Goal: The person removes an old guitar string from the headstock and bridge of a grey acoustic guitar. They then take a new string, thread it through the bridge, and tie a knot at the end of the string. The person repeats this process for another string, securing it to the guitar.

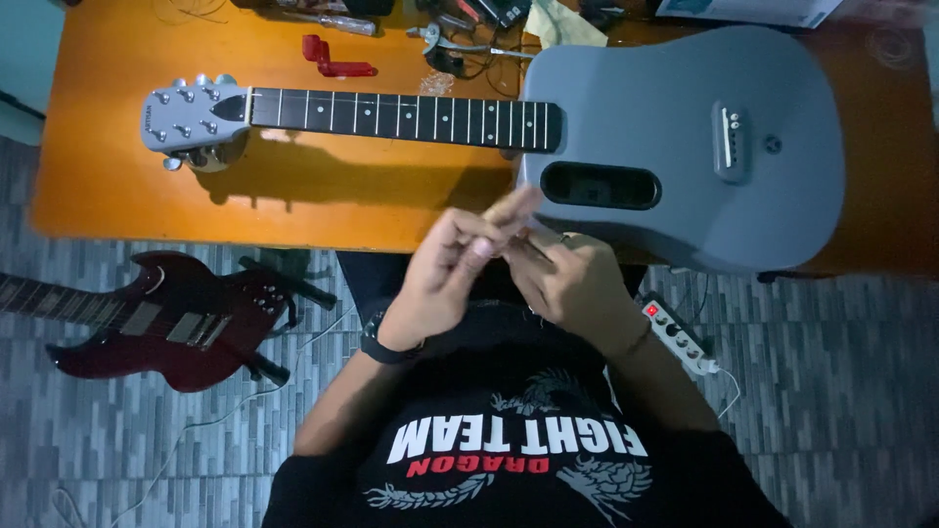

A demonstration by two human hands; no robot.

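From the head camera, the left hand and the right hand meet in front of the person's chest, fingers curled and touching one another. They seem to pinch something thin and pale between them, but it is too blurred to tell what, or how firmly either hand grips.

Just beyond the hands, a matte grey stringless acoustic guitar lies flat on an orange wooden table, its black fretboard running off to the left. Farther beyond, a small red plastic tool sits on the table. Left of the left hand, a dark red electric guitar lies on the grey tiled floor. Right of the right hand, a white power strip rests on the floor.
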